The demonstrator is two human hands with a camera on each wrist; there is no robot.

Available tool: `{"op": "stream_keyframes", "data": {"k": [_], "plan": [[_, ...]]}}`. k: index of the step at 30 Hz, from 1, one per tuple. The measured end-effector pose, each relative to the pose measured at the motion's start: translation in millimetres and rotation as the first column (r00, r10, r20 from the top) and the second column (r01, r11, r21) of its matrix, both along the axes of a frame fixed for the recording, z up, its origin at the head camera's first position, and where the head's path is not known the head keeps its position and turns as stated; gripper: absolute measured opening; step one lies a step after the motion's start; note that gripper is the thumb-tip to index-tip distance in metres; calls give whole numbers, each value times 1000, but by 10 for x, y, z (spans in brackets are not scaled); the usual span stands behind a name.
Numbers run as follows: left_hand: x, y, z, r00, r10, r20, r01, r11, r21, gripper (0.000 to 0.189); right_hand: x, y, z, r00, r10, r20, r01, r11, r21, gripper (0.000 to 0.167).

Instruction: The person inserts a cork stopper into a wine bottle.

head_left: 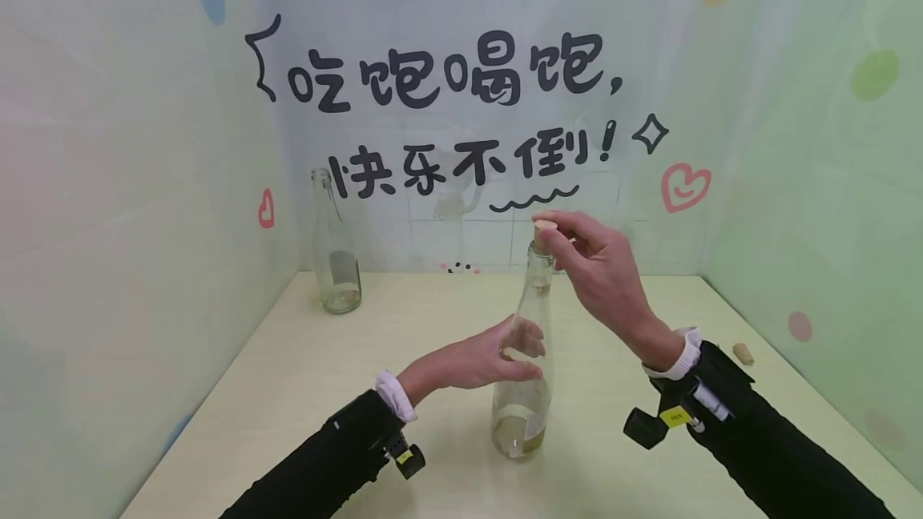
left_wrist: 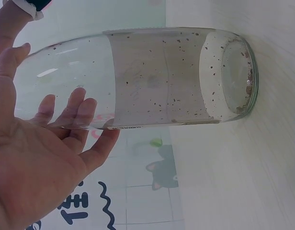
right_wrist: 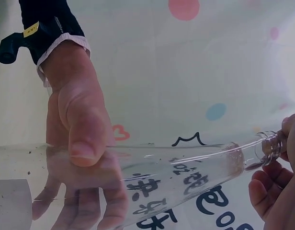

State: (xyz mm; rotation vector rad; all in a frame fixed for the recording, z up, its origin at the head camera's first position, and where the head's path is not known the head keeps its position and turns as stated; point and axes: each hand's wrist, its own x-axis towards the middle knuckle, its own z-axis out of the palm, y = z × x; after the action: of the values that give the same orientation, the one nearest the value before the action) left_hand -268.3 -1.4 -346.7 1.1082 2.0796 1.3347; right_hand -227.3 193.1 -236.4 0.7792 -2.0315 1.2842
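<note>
A clear glass bottle (head_left: 522, 419) stands on the table in the middle of the head view. My left hand (head_left: 472, 359) holds its body, thumb on one side and fingers round the other. At the mouth, my right hand (head_left: 594, 267) pinches a pale cork (head_left: 542, 237) between thumb and fingertips. The cork's lower part is in the bottle neck, as the right wrist view also shows beside the right hand (right_wrist: 284, 184). Dark specks dot the bottle's glass (left_wrist: 157, 76) in the left wrist view, along with a greyish label area.
Another clear glass bottle (head_left: 337, 271) stands at the table's back left corner. A loose cork (head_left: 743, 354) lies near the right edge of the pale table (head_left: 425, 295). Printed fabric walls (head_left: 130, 183) rise at the back and both sides.
</note>
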Motion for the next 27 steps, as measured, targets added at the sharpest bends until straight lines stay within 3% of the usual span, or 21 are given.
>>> {"op": "stream_keyframes", "data": {"k": [9, 19, 27], "plan": [[2, 2, -19, 1000, -8, -7, 8, 1000, -2, 50, 16, -25, -29, 1000, -17, -19, 17, 1000, -17, 23], [-3, -2, -40, 1000, -8, -24, 8, 1000, -14, 50, 32, -94, -79, 999, -6, -36, 3, 995, -104, 21], [6, -9, -46, 1000, -14, -9, 14, 1000, 11, 51, 26, -190, -143, 992, 107, -61, -117, 972, -206, 22]]}}
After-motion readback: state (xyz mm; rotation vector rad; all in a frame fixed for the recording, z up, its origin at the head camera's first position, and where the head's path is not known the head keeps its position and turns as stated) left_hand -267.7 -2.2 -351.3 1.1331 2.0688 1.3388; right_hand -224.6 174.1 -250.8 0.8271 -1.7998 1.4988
